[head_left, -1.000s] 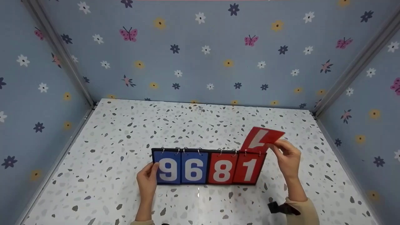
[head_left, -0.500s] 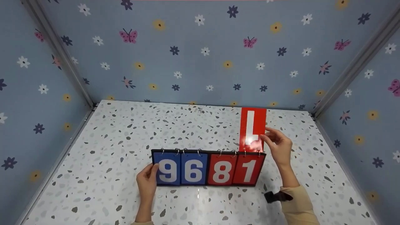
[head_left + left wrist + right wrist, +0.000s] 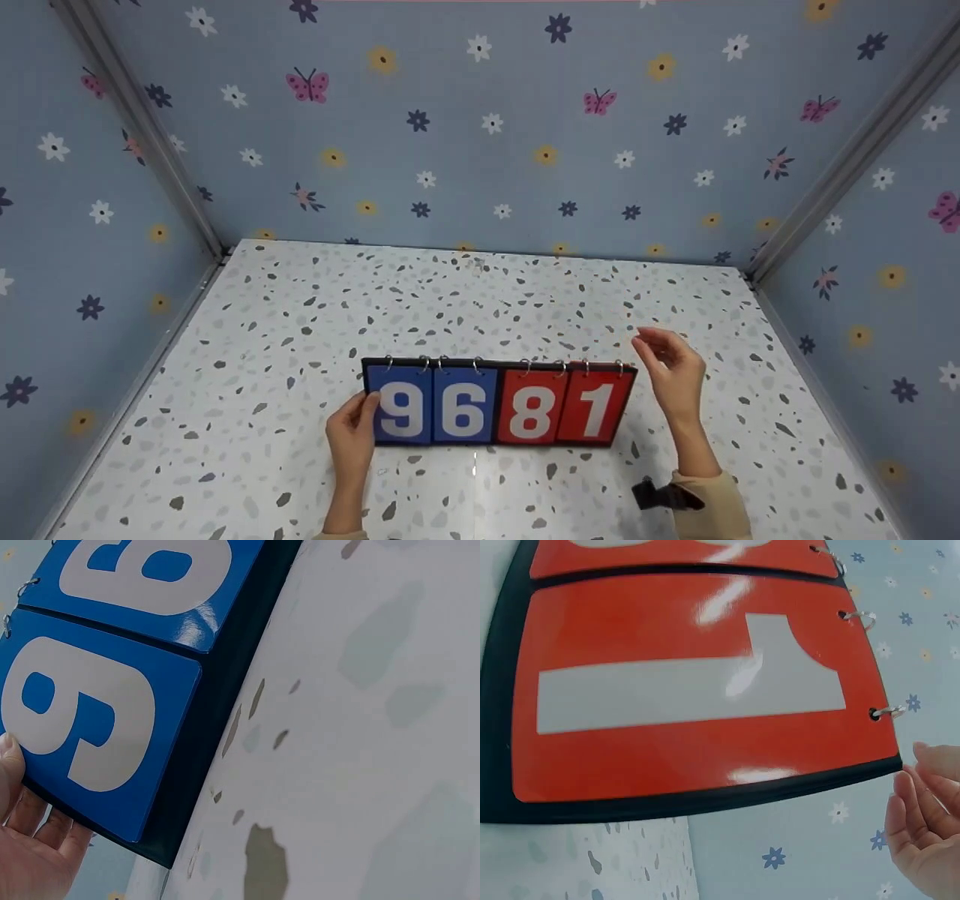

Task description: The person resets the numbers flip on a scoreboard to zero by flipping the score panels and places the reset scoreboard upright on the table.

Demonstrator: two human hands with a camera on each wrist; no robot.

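A flip scoreboard (image 3: 496, 405) stands on the table with two blue cards reading 9 and 6 and two red cards reading 8 and 1. My left hand (image 3: 351, 431) grips its left edge, the thumb in front over the blue 9 card (image 3: 82, 720) and the other fingers behind. Past the upper right corner, my right hand (image 3: 679, 375) hovers with nothing in it, thumb and fingertips slightly apart. In the right wrist view the red 1 card (image 3: 697, 690) hangs flat from its metal rings (image 3: 889, 712). Whatever hangs behind the board is hidden.
The speckled white table (image 3: 420, 300) is bounded at the back by a blue wall (image 3: 480, 127) printed with flowers and butterflies. Similar panels stand left and right, joined at grey metal corner posts (image 3: 847, 161). A black strap (image 3: 664, 495) sits at the right sleeve.
The lifted red card rose upright above the board, then went over behind it, out of sight. My right hand let go of it. The left hand kept its grip.
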